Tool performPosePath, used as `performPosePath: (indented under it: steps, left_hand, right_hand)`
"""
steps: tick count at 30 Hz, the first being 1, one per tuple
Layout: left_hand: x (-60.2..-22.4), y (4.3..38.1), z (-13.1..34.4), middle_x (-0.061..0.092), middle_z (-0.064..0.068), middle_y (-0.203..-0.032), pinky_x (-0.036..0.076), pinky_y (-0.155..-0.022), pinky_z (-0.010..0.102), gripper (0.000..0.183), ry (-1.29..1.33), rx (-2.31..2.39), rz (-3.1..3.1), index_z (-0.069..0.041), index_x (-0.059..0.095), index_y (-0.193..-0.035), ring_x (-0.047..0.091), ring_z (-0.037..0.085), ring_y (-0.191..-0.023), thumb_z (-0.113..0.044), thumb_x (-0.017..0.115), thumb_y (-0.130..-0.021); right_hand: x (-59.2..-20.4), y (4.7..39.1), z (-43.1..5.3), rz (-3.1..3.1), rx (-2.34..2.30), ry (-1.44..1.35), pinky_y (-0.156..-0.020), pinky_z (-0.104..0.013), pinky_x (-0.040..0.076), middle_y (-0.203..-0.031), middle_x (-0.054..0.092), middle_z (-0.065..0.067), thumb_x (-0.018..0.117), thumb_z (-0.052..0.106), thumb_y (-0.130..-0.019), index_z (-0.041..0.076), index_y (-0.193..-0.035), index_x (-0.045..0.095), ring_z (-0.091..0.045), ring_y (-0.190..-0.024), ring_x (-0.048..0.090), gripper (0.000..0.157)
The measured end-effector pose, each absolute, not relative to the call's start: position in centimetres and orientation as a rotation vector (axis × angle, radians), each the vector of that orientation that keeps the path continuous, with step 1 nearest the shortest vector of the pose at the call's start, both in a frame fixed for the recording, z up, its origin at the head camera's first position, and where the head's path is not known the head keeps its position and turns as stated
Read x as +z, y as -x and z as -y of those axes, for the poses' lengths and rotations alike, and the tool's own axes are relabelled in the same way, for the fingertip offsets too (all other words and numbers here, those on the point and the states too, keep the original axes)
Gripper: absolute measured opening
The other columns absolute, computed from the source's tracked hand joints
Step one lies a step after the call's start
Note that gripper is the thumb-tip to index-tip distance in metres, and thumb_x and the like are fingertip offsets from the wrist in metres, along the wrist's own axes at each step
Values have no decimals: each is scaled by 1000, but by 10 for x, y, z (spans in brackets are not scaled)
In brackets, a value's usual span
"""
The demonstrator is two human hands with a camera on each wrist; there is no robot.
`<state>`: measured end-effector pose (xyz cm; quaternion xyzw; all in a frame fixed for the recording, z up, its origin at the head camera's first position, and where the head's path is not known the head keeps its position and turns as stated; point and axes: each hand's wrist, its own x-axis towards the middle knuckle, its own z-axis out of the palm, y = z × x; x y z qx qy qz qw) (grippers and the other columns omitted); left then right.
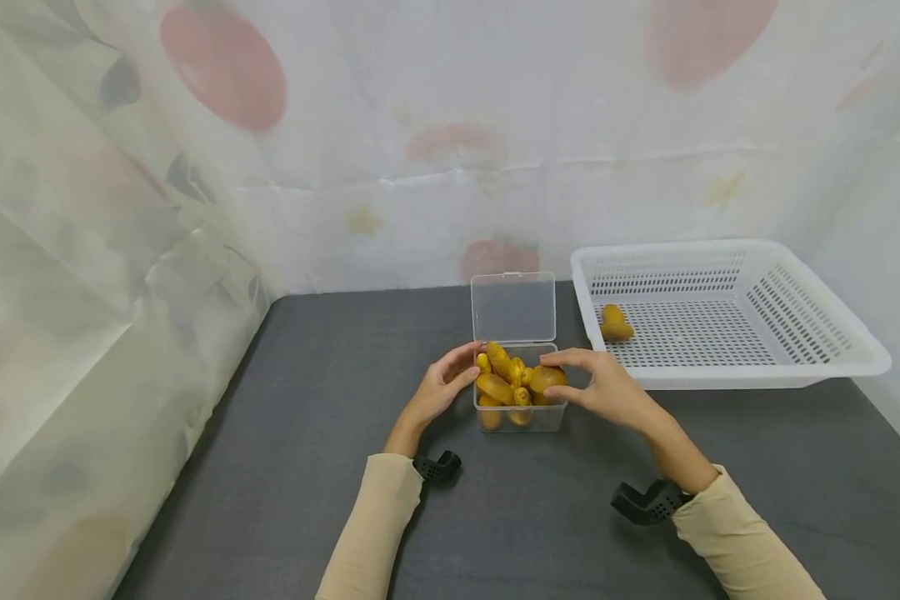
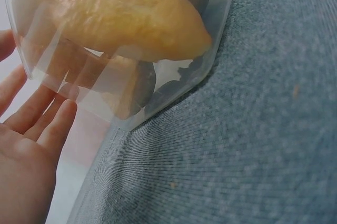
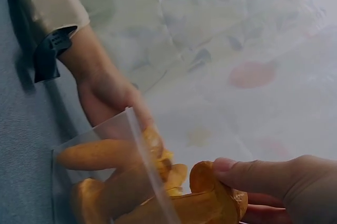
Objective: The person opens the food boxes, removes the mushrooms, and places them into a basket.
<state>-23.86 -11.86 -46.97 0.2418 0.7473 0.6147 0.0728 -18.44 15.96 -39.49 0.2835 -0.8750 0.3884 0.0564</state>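
Note:
A clear plastic box (image 1: 543, 422) stands on the dark table with its lid (image 1: 513, 308) swung open at the back. Golden-brown, bread-like pieces (image 1: 497, 388) fill it, some long and some rounded. My left hand (image 1: 438, 387) touches the box's left side; in the left wrist view its fingers lie against the clear wall. With thumb and fingers, my right hand (image 1: 607, 390) pinches a round bun-like piece (image 1: 546, 379) at the box's right side. The right wrist view shows the thumb on that piece (image 3: 216, 195), above the box rim. Part of the piece is hidden.
A white slotted plastic basket (image 1: 727, 375) stands at the back right, near the box. More golden pieces (image 1: 615, 325) lie in its left end. A patterned curtain (image 1: 390, 92) hangs behind the dark table (image 1: 300, 417) and along its left side.

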Motion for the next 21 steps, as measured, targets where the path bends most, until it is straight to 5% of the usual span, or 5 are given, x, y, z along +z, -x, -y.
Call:
performPosePath:
  steps: [10,15,18,21]
  left_hand:
    - [-446,225,117,43,26,-148,40,-111,48,46,-730,1832,-2235,4,40,-143,42,41,-138,-6,50,-99]
    - [-446,225,117,43,25,-148,39,-112,48,46,-714,1831,-2233,3,40,-144,42,40,-138,-7,50,-100]
    - [-452,228,117,43,25,-148,40,-112,46,46,-722,1840,-2234,3,40,-144,42,40,-138,-6,50,-100]
    - [-462,234,118,43,25,-148,41,-111,43,46,-738,1849,-2239,2,39,-144,42,40,-138,-4,49,-100]
  right_hand:
    - [-383,182,-168,2512,1216,-834,-94,-50,51,-117,71,-16,78,6,-77,2,-117,68,-29,-110,65,41]
    - [-377,182,-174,2511,1327,-743,-101,-55,46,-120,69,-17,75,9,-81,2,-120,66,6,-112,57,41]
    - [-373,182,-179,2505,1362,-690,-106,-32,47,-121,69,-17,74,10,-84,4,-122,66,22,-110,47,40]
    - [-367,182,-184,2474,1391,-654,-98,-6,42,-116,71,-6,72,8,-85,3,-122,66,22,-106,50,38]
